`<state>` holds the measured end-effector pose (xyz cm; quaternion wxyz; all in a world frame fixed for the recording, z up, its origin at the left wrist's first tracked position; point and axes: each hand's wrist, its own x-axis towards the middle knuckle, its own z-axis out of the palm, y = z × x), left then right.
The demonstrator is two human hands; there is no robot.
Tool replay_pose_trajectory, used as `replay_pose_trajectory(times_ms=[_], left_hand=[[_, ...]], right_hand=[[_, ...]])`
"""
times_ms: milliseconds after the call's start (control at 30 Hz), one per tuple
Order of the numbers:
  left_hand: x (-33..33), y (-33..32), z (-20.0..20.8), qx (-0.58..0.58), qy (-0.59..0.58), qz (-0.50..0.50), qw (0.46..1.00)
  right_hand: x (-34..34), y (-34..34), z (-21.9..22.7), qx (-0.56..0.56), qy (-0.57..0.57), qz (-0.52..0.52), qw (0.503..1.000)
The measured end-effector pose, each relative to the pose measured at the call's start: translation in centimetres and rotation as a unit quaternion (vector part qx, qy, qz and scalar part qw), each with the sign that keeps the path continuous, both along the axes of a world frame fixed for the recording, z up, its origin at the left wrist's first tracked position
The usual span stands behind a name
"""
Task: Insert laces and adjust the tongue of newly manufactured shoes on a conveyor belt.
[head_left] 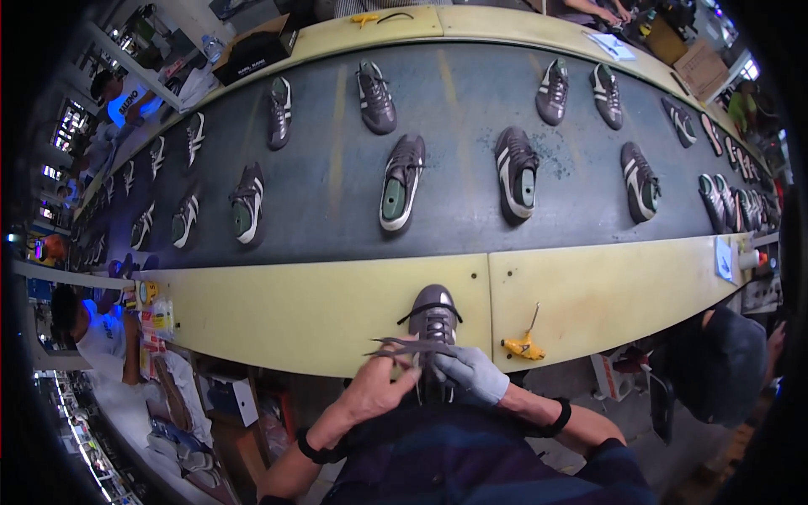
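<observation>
A dark grey-brown lace-up sneaker (pixel 433 303) lies right in front of me at the near edge of the pale yellow ledge, its toe pointing away. Its dark laces (pixel 412 344) run across the upper, with loose ends sticking out to the left. My bare left hand (pixel 379 389) is closed in a pinch on a lace, left of the shoe. My right hand (pixel 473 375), in a light grey glove, is closed over the laces at the shoe's right side. The shoe's heel end is partly hidden by my hands and body. A yellow-handled tool with a thin metal shaft (pixel 525 345) lies to the right.
Beyond the ledge (pixel 320 295) a dark conveyor belt (pixel 311 202) carries several similar sneakers (pixel 401 183). A second yellow-handled tool (pixel 364 18) and a black box (pixel 255 52) are on the far ledge. Co-workers sit to the left and a dark-clad person (pixel 711 366) to the right.
</observation>
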<state>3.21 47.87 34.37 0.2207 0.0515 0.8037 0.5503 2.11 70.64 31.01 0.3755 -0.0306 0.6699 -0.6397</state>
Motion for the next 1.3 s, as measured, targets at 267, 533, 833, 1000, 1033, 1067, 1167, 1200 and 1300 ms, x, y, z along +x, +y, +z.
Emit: replay_pose_trajectory(times_ms=[267,533,833,1000,1033,1067,1167,1200,1300], left_hand=[[0.9,3.2,-5.2,-0.229,0.292,-0.218,0.903],[0.7,2.0,-4.7,0.215,-0.295,0.008,0.931],[-0.1,3.7,-2.3,-0.209,0.438,-0.102,0.868],[0.4,4.2,-2.0,-0.213,0.419,-0.078,0.879],[0.5,4.0,-2.4,-0.195,0.383,-0.063,0.901],[0.5,3.9,-2.4,-0.177,0.346,-0.048,0.920],[0.8,3.5,-3.0,-0.164,0.302,-0.007,0.939],[0.6,3.3,-3.3,-0.179,0.285,0.027,0.941],[0.0,1.7,-3.5,0.004,0.077,0.095,0.993]], right_hand=[[-2.7,0.5,1.3,0.019,0.238,0.009,0.971],[0.5,5.6,1.3,0.129,0.192,0.149,0.961],[-0.9,2.6,-3.7,0.021,0.050,0.030,0.998],[-1.0,1.2,-3.1,0.053,0.128,-0.010,0.990],[-0.7,0.9,-3.4,0.071,0.173,-0.033,0.982],[-0.8,0.8,-1.6,0.117,0.205,-0.044,0.971],[-1.8,1.8,-0.1,0.092,0.227,-0.060,0.968],[-1.9,2.4,0.8,0.084,0.215,-0.031,0.973],[-1.8,3.8,1.0,0.093,0.202,0.039,0.974]])
